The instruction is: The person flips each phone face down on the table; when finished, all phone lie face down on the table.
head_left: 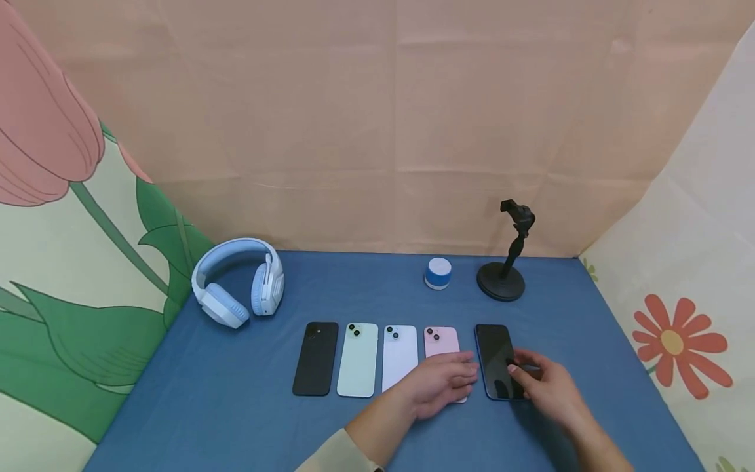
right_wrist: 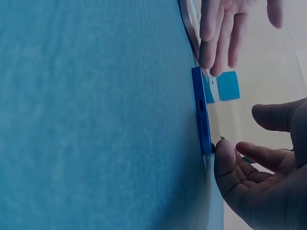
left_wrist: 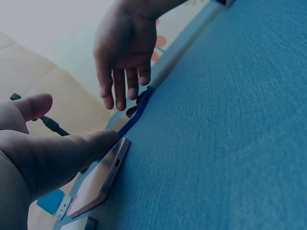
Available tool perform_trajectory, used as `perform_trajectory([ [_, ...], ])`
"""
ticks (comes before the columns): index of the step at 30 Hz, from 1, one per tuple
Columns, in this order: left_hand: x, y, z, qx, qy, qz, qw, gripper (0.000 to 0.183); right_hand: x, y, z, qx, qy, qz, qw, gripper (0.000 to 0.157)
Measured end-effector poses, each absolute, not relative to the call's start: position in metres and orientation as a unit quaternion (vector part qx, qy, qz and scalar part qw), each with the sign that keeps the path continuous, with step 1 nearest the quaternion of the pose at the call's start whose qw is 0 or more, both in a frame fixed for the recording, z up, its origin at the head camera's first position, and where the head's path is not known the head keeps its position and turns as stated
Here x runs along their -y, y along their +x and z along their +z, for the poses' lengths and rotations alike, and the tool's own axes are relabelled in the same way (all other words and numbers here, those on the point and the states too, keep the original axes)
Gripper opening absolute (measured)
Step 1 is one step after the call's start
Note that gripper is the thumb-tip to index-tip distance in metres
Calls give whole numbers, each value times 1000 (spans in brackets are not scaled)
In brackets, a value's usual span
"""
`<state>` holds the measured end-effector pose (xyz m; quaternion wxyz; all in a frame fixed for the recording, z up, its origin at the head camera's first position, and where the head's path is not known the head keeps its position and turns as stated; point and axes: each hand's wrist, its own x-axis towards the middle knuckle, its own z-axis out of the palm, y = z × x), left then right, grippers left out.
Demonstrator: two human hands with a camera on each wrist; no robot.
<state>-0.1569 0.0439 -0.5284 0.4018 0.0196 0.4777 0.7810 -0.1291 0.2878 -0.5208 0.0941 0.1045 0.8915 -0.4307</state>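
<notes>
My left hand [head_left: 441, 383] lies across the lower part of a pink phone [head_left: 442, 339], fingers extended toward a blue-edged phone [head_left: 493, 357] on its right. That phone lies flat, dark screen up. At its right edge is my right hand [head_left: 548, 387], fingers loosely bent and fingertips right at the side. In the right wrist view, the fingertips [right_wrist: 224, 155] meet the corner of the blue phone, while the thumb stands apart from it. The left wrist view shows the left fingers over the pink phone [left_wrist: 98, 184], its camera side hidden there.
Left of the pink phone lie a lavender phone [head_left: 399, 354], a mint phone [head_left: 357, 360] and a black phone [head_left: 315, 358] in a row. Blue headphones [head_left: 238, 282] stand at the back left. A blue-and-white round container [head_left: 438, 272] and a black stand [head_left: 501, 282] are behind.
</notes>
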Motion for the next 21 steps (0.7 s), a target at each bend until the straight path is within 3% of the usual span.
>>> perform_trajectory([
  [21, -57, -161, -531, -474, 7, 781, 407, 61, -296, -135, -525, -901, 108, -407, 108, 60],
])
